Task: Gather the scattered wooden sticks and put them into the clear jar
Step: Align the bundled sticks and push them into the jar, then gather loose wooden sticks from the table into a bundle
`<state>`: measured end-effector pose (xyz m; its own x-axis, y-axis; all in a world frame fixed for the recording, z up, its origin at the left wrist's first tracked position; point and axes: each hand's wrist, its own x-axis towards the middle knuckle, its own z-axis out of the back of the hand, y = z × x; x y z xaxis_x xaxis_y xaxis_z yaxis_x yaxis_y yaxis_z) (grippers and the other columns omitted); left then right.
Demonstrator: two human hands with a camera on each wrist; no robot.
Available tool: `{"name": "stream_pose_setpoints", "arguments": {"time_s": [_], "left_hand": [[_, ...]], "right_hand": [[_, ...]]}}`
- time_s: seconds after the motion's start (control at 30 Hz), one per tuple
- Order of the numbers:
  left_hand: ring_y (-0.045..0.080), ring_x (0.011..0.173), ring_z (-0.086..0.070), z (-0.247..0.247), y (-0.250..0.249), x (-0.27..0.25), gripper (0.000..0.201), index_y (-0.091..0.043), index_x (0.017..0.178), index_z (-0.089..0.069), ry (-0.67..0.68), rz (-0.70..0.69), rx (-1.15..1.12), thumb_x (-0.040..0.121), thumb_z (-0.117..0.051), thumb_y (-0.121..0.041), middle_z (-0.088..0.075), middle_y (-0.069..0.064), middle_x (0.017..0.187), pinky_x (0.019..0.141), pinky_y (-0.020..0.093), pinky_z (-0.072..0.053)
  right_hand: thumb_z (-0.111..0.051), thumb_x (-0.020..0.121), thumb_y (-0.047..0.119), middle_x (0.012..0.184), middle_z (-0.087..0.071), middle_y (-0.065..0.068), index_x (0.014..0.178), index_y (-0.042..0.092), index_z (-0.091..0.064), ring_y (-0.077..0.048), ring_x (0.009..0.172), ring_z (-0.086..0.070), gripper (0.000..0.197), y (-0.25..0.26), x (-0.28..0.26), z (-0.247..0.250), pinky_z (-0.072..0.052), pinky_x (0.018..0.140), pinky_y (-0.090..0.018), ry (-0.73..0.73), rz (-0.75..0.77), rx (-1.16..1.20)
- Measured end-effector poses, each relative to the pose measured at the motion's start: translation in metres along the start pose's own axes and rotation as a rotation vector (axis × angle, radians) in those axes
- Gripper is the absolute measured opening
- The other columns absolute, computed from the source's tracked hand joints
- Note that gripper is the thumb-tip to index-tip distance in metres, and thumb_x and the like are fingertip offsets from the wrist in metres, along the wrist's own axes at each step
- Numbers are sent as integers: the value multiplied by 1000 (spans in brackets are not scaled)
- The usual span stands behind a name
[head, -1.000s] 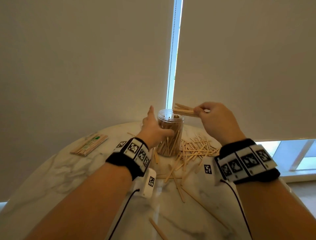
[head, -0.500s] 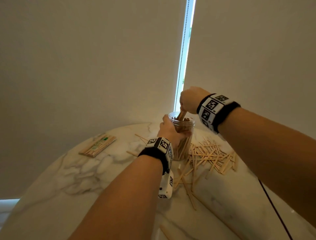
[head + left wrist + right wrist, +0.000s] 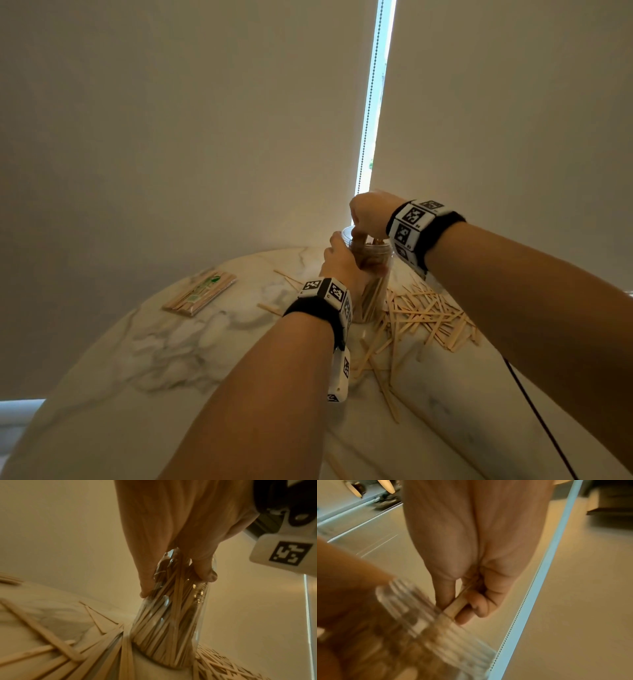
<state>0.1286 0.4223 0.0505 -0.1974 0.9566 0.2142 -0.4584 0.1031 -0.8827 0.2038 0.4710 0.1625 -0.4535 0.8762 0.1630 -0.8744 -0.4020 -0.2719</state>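
A clear jar (image 3: 374,294) packed with wooden sticks stands upright near the far edge of the marble table (image 3: 178,359). My left hand (image 3: 342,265) grips the jar's upper wall (image 3: 171,615), thumb and fingers wrapped round it (image 3: 204,573). My right hand (image 3: 370,214) is just above the jar's mouth and pinches a small bundle of sticks (image 3: 456,607) that points down into the ribbed rim (image 3: 423,616). A scattered pile of sticks (image 3: 428,318) lies on the table to the right of the jar.
A wrapped pack of sticks (image 3: 200,293) lies at the table's left. Loose sticks (image 3: 387,394) trail toward me in front of the jar, and a few (image 3: 287,279) lie left of it. Roller blinds hang just behind the table, with a bead chain (image 3: 368,113) between them.
My right hand carried the bundle from beside the jar to above its mouth and turned the sticks downward into it. My left hand kept its hold on the jar. The view shifted right.
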Motion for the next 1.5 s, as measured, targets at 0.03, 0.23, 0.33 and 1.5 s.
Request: {"name": "stream_pose_setpoints", "arguments": {"time_s": [0.03,0.23,0.33,1.5], "left_hand": [[29,124,-52,0,0,0,105,-19,148,-21,8,6,5,69,-87,-41,-48,9,136,103,48,-47],[30,125,-51,1,1,-2,105,-17,150,-18,4,5,0,73,-85,-40,-48,11,137,103,47,-46],[30,126,-51,0,0,-2,109,-20,150,-17,22,24,4,69,-86,-41,-48,9,137,103,48,-47],[23,112,-62,66,-3,-64,67,-8,126,-62,264,96,669,79,-75,-54,-66,6,124,95,34,-50]], "right_hand": [[-64,96,32,109,-69,-7,112,6,-67,-21,96,-64,31,0,-1,-2,-56,88,-32,1,4,-16],[-58,100,32,120,-70,-6,118,9,-71,-19,101,-67,32,-3,-5,7,-53,76,-23,161,1,-52],[-53,101,25,117,-70,-6,117,8,-71,-22,105,-66,29,5,-3,-2,-55,92,-29,126,12,-7],[-64,96,34,74,-65,3,75,21,-66,-10,65,-57,24,-3,-171,-13,-42,57,-19,59,-8,482]]}}
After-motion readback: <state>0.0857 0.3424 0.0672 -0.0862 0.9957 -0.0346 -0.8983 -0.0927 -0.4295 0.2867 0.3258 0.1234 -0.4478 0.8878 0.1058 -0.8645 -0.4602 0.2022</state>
